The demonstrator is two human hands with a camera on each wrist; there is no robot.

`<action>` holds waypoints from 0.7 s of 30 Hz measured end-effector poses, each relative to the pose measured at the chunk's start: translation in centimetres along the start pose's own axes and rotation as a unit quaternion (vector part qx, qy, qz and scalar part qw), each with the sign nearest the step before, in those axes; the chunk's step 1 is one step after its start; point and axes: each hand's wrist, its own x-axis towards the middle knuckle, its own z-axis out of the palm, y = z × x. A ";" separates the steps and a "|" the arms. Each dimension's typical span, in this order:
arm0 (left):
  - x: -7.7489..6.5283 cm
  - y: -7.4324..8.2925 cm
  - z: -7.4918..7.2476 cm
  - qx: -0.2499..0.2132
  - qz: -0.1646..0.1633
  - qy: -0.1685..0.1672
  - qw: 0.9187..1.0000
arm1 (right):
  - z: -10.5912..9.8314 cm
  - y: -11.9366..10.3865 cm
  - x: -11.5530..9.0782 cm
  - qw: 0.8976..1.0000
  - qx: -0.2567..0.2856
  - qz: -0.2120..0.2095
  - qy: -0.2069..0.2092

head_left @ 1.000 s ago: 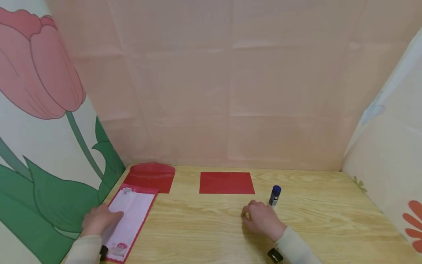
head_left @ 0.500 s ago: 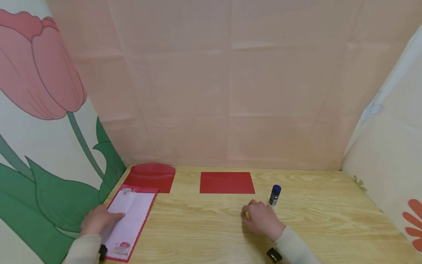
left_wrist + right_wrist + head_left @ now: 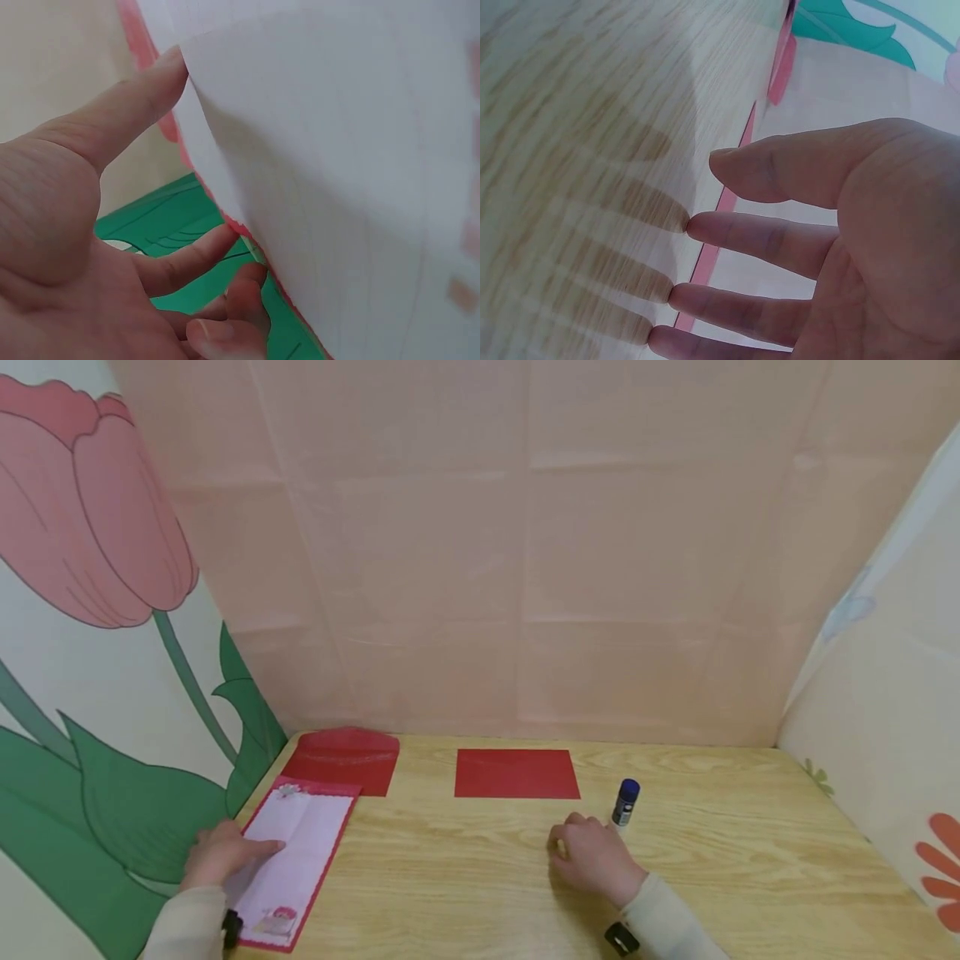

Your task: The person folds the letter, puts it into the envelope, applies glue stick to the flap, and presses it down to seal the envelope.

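My left hand (image 3: 225,853) rests at the left edge of a white sheet of letter paper with a scalloped red border (image 3: 303,860), which lies along the table's left side. In the left wrist view, the thumb (image 3: 142,97) lies straight on the paper (image 3: 330,150) where its layers part slightly. The other fingertips sit at the red edge. My right hand (image 3: 596,860) rests on the bare tabletop, holding nothing; its fingertips (image 3: 705,225) touch the wood. Just beyond it stands a glue stick with a blue cap (image 3: 625,802).
A red envelope (image 3: 345,768) with its flap raised lies at the back left, partly under the letter paper. A flat red rectangle of paper (image 3: 517,774) lies at the back middle. A pinkish sheet (image 3: 525,568) hangs behind the wooden table (image 3: 450,877).
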 end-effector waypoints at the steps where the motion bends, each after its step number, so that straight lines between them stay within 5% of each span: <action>1: 0.0 0.0 0.0 -0.001 -0.001 0.000 1.000 | 0.0 0.0 0.0 1.000 -0.002 0.000 0.000; 13: 0.1 -0.2 0.3 -0.030 -0.022 0.007 0.999 | 0.1 0.1 0.0 1.000 -0.004 0.002 0.000; 21: -0.5 -0.5 0.2 -0.006 0.030 0.029 0.999 | 0.4 0.3 0.0 1.000 -0.005 -0.004 0.002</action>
